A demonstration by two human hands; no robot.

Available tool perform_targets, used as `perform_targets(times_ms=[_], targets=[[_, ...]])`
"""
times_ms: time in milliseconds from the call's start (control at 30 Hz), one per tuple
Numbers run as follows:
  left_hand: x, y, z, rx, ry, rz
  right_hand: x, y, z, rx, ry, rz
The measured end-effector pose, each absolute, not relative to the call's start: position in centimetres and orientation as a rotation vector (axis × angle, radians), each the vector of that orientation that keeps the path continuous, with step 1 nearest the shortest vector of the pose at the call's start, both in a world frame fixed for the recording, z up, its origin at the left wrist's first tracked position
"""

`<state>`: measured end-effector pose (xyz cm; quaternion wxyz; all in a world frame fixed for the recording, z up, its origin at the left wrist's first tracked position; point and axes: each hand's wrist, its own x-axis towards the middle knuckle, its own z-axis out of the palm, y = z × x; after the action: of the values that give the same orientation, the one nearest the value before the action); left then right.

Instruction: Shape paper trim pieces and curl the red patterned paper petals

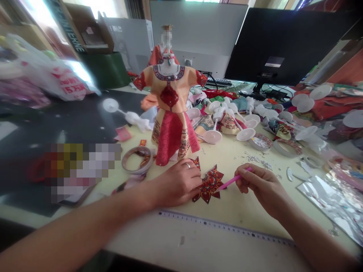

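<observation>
The red patterned cutout (209, 184) lies flat on the worktop (241, 204) under the pressing left hand (177, 183), the right hand (262, 185) pinching a pink stick (232, 181) at its edge; a slip could crease or tear its points.

The counter (235, 211) carries a miniature mannequin (170, 109) in a red-and-cream embroidered dress, with a second dressed figure (163, 54) directly behind it. A patterned tape roll (137, 158) lies just beside the hem; a ruler (224, 226) runs along the near edge. To the right: white disc-based stands (245, 134) and foil sheets (326, 204). At the rear — a black monitor (283, 45) and keyboard (218, 81). Far left — a plastic bag (56, 75).
</observation>
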<state>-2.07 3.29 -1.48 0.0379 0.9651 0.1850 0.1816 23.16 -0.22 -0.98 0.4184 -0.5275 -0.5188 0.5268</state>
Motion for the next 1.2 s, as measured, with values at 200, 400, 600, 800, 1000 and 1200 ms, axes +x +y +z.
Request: perform_targets(times_ms=[200,400,600,800,1000,1200], targets=[[-2.0,3.1,-1.7,2.928,0.562,0.467,22.7,-0.4,-1.3,-1.336,-1.308,1.347],[-2.0,3.1,-1.5,2.906,0.559,0.492,22.3,-0.5,-1.6,-1.361,-1.361,1.345],[-1.7,2.4,-1.7,2.875,0.467,0.574,23.1,-0.2,-1.6,-1.369,-1.343,1.304],[-1.9,2.6,-1.8,2.87,0.444,0.544,23.7,0.0,-1.5,-1.377,-1.34,1.263],[-1.9,2.7,-1.4,2.866,0.423,0.556,23.6,0.0,-1.6,-1.383,-1.376,1.271],[-1.7,2.4,-1.4,2.856,0.402,0.538,23.2,-0.1,-1.6,-1.4,-1.407,1.262]])
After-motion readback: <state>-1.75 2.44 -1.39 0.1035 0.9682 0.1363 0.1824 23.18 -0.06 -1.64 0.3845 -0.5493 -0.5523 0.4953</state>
